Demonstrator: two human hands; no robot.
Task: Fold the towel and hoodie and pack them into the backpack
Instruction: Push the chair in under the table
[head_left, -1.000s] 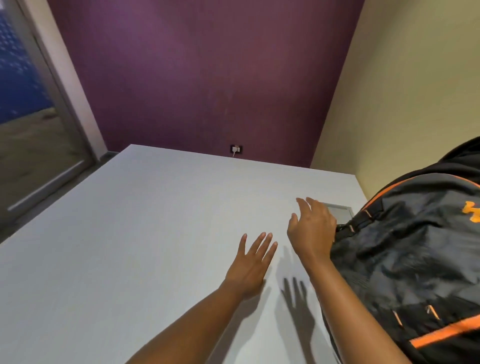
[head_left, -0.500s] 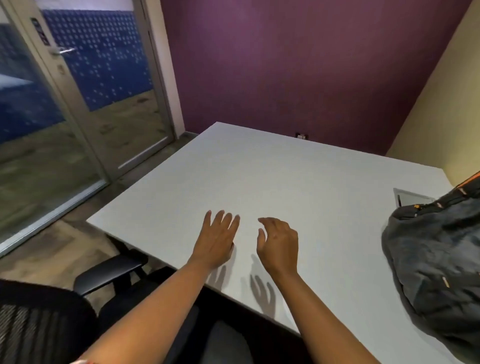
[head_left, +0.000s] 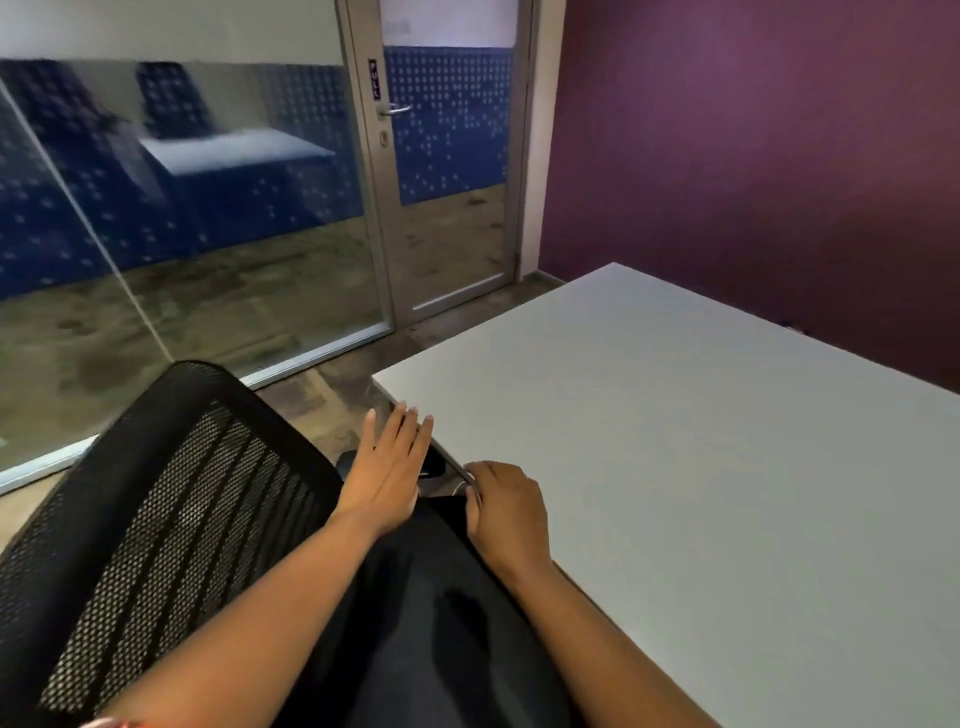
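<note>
Neither the backpack nor a towel is in view. My left hand (head_left: 387, 467) is stretched out with straight fingers over the gap between the mesh chair (head_left: 171, 499) and the table's near-left corner. My right hand (head_left: 506, 512) hovers at the white table's (head_left: 701, 467) near edge, its fingers loosely curled and holding nothing that I can see. Below both forearms a dark, smooth mass (head_left: 441, 623) lies on the chair seat. I cannot tell whether it is the hoodie or the seat itself.
The chair's black mesh backrest stands at the lower left, close to the table. Beyond it are a glass wall (head_left: 182, 208) and a glass door (head_left: 447, 171) with a handle. A purple wall (head_left: 753, 156) runs behind the table.
The view has swung left, so the backpack has left the frame and the chair and door fill the left. Both hands moved from the tabletop to its near-left edge.
</note>
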